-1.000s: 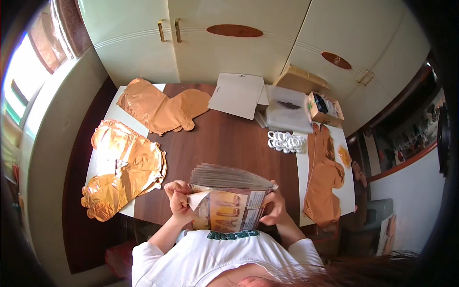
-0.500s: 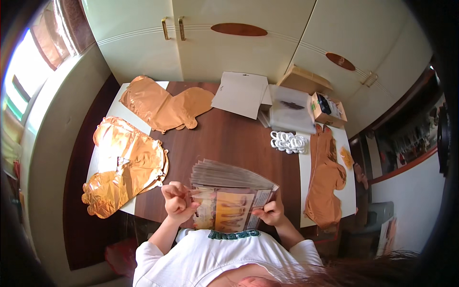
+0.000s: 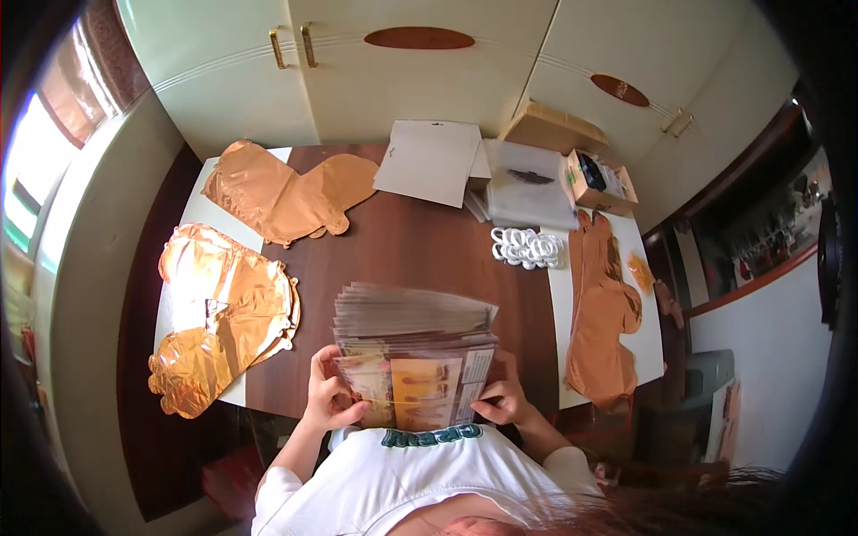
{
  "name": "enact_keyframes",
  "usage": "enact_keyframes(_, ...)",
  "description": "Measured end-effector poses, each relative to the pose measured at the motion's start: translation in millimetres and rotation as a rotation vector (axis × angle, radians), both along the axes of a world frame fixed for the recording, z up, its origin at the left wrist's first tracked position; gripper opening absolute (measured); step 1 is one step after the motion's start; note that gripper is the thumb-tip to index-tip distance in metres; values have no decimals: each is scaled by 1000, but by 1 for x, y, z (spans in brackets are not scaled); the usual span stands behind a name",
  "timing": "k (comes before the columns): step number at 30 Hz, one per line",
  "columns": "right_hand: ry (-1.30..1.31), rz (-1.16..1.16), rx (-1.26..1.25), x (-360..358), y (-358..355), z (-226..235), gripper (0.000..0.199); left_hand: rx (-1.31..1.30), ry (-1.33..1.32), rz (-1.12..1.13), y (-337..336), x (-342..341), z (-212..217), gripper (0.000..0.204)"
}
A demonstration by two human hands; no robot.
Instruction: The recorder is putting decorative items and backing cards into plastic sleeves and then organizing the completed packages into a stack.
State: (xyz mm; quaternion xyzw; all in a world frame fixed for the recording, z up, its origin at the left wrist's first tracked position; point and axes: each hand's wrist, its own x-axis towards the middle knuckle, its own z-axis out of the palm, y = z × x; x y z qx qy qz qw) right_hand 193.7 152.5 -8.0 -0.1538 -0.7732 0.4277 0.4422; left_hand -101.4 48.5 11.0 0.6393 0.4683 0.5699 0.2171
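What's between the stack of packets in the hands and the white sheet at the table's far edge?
Head view: only bare brown tabletop lies between the stack of packets and the white sheet. The white rings sit off to the right.

Daylight from window (image 3: 27, 205) at left, blown out. Glare on nearest orange foil balloon (image 3: 219, 313). Table centre evenly lit, fairly sharp. Strong fisheye bending; black vignette at corners. Hair (image 3: 679, 505) at lower edge blurred.

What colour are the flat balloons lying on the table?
Shiny copper-orange foil balloons, clearest in the head view.
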Motion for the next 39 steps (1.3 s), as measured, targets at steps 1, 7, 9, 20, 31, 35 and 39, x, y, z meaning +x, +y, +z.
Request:
enact_keyframes(1,34,75,-55,-2,4,1,25,-28,-6,-1,2,-2,0,30)
enact_keyframes(7,69,40,6,-11,1,8,49,-68,14,-41,-2,-6,-9,30)
enact_keyframes(9,288,138,-496,-21,-4,20,77,-118,-580,-121,-1,-3,-18,45)
enact_keyframes(20,63,13,-184,-38,-9,-5,96,-187,-453,-134,19,30,-20,100)
enact_keyframes(31,-37,184,-67,-34,59,-46,80,-107,-292,-328,60,11,-47,105)
enact_keyframes(35,-223,3,-609,-37,41,-20,103,-377,-188,-273,47,1,-33,85)
enact_keyframes(39,-16,49,-475,-48,36,-4,94,-309,-362,-226,49,13,-29,69)
